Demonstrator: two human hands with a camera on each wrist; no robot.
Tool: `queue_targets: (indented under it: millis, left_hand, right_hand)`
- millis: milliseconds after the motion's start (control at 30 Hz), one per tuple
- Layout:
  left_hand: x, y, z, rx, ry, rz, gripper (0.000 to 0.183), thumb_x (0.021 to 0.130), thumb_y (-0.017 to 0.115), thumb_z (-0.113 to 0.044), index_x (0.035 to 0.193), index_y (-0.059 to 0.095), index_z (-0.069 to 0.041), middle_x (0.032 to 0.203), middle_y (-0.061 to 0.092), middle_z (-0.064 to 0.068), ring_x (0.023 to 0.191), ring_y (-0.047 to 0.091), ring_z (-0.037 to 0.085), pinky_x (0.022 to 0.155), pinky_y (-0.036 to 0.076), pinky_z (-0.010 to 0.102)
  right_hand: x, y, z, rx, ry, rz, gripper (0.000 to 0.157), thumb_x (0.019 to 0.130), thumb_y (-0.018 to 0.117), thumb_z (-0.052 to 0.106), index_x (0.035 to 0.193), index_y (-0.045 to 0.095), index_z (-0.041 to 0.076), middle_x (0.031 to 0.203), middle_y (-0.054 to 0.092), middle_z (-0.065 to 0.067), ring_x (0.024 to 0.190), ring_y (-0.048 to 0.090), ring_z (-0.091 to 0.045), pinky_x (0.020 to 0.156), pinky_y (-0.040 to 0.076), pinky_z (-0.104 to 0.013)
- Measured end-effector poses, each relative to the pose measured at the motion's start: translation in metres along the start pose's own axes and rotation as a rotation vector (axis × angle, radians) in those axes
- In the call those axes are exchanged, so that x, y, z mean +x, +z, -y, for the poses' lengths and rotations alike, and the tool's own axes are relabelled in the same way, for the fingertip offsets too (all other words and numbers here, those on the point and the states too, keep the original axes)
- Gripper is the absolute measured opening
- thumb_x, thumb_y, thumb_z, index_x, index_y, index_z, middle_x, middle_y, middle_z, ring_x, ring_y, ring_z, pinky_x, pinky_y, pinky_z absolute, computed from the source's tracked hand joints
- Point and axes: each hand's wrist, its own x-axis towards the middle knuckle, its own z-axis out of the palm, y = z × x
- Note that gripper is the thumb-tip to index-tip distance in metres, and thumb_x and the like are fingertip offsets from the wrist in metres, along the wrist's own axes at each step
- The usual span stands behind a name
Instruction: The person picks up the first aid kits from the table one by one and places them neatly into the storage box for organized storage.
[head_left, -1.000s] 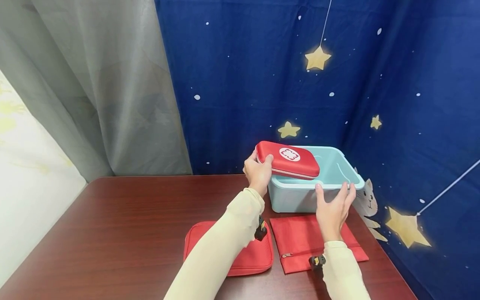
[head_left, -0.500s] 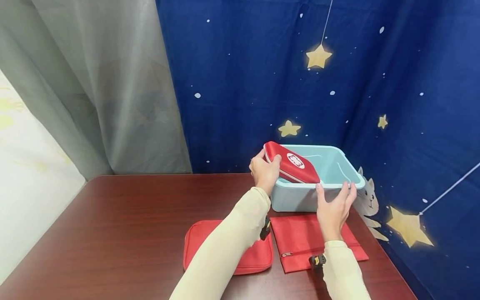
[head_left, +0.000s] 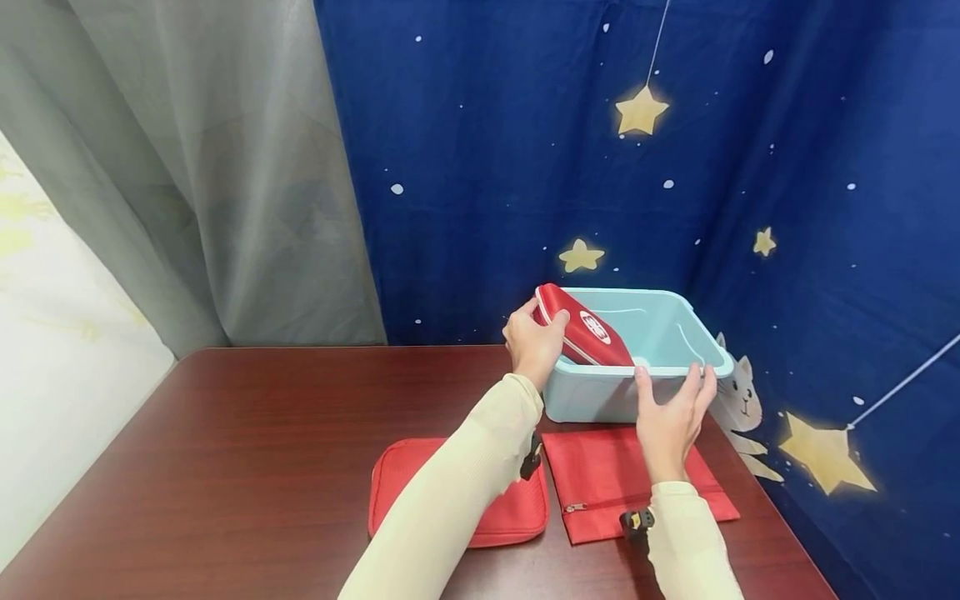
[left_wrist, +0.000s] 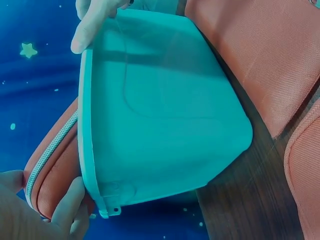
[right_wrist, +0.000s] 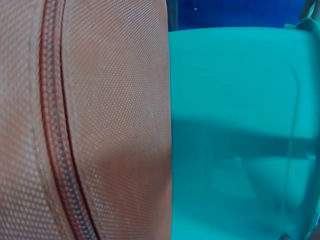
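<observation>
Near the centre right of the frame, a person's left hand (head_left: 534,342) grips the upper left end of a red zippered first-aid case (head_left: 588,329), thumb on top. The case slants down to the right, its low end behind the front rim of a pale turquoise plastic bin (head_left: 600,398); whether it touches the floor inside is hidden. The right hand (head_left: 667,425) is spread along that rim at its right, fingertips resting on it without clenching.

From where I stand, the step looks like angling the case through the bin's mouth. Doing it well probably means steadying the rim, keeping the slant so the raised end clears the left wall, moving slowly, and watching for fingers caught between case and rim.

The case looks semi-rigid, rounded at its corners, with a white emblem (head_left: 597,329) and, lower left in the left wrist view, a pale zipper (left_wrist: 47,150). The bin is smooth, a rounded rectangle with thin walls. Below it lies a flat red zip pouch (head_left: 600,458), its coarse weave filling the left of the right wrist view. Lower centre, a plumper, round-cornered red pouch (head_left: 405,471) rests under the left sleeve (head_left: 450,508) on glossy, wood-grained tabletop (head_left: 262,433).
</observation>
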Motion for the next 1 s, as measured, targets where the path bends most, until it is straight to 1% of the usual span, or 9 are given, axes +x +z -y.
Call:
queue_targets:
  millis: [67,200,267,400,533,600,767,1000]
  left_hand:
    - [0.001,-0.003,0.0,0.013,0.014,-0.006,0.053,0.087,0.077,-0.026,0.137,0.062,-0.013,0.123,0.067,0.012,0.105,0.065,0.028,0.084,0.059,0.042]
    - [0.007,-0.013,0.003,0.034,0.043,-0.03,0.049,0.086,0.076,-0.023,0.133,0.065,-0.01,0.122,0.067,0.015,0.111,0.061,0.029,0.093,0.054,0.041]
    - [0.011,-0.019,0.008,0.035,0.051,-0.049,0.048,0.086,0.075,-0.023,0.131,0.066,-0.009,0.122,0.066,0.016,0.115,0.057,0.03,0.098,0.05,0.043]
    - [0.021,-0.037,0.021,0.031,0.043,-0.07,0.05,0.084,0.076,-0.027,0.131,0.067,-0.012,0.121,0.065,0.014,0.12,0.051,0.031,0.1,0.045,0.045]
    - [0.031,-0.057,0.035,0.031,0.04,-0.063,0.051,0.084,0.076,-0.029,0.131,0.066,-0.012,0.122,0.065,0.015,0.121,0.05,0.031,0.1,0.046,0.044]
    - [0.035,-0.066,0.042,0.032,0.046,-0.054,0.051,0.085,0.076,-0.03,0.132,0.066,-0.012,0.122,0.064,0.015,0.121,0.052,0.032,0.099,0.047,0.044]
    - [0.043,-0.09,0.058,0.066,0.052,-0.035,0.05,0.086,0.075,-0.03,0.132,0.066,-0.011,0.123,0.065,0.017,0.122,0.053,0.034,0.099,0.048,0.044]
    - [0.051,-0.121,0.083,0.109,0.022,-0.007,0.05,0.088,0.074,-0.029,0.132,0.065,-0.008,0.122,0.066,0.018,0.115,0.059,0.031,0.097,0.05,0.043]
  right_hand:
    - [0.0,0.001,0.001,0.003,0.0,0.005,0.087,0.091,0.066,0.05,0.157,0.027,0.009,0.162,0.017,-0.006,0.145,0.027,-0.029,0.116,0.028,-0.055]
    - [0.0,0.001,0.003,0.014,-0.004,0.015,0.088,0.091,0.066,0.051,0.157,0.027,0.009,0.163,0.016,-0.006,0.146,0.025,-0.028,0.116,0.027,-0.055]
    - [0.0,0.001,0.004,0.015,-0.004,0.017,0.088,0.091,0.066,0.051,0.157,0.027,0.009,0.163,0.016,-0.005,0.146,0.026,-0.028,0.116,0.027,-0.054]
    - [0.002,0.0,0.003,0.008,0.001,0.014,0.087,0.091,0.066,0.051,0.157,0.028,0.01,0.163,0.017,-0.004,0.146,0.026,-0.029,0.116,0.027,-0.055]
    - [0.003,-0.001,0.002,0.011,0.008,0.013,0.086,0.091,0.066,0.05,0.157,0.028,0.011,0.163,0.017,-0.004,0.146,0.025,-0.028,0.116,0.026,-0.055]
    - [0.003,-0.002,0.001,0.009,0.012,0.018,0.086,0.091,0.066,0.05,0.158,0.027,0.011,0.163,0.016,-0.005,0.146,0.025,-0.027,0.116,0.026,-0.056]
    - [0.004,-0.002,0.0,-0.007,0.007,0.023,0.085,0.092,0.066,0.049,0.158,0.027,0.012,0.163,0.016,-0.005,0.147,0.025,-0.027,0.116,0.027,-0.056]
    - [0.004,-0.004,-0.003,0.012,0.01,0.024,0.084,0.092,0.065,0.05,0.158,0.027,0.015,0.163,0.016,-0.002,0.147,0.024,-0.025,0.116,0.027,-0.055]
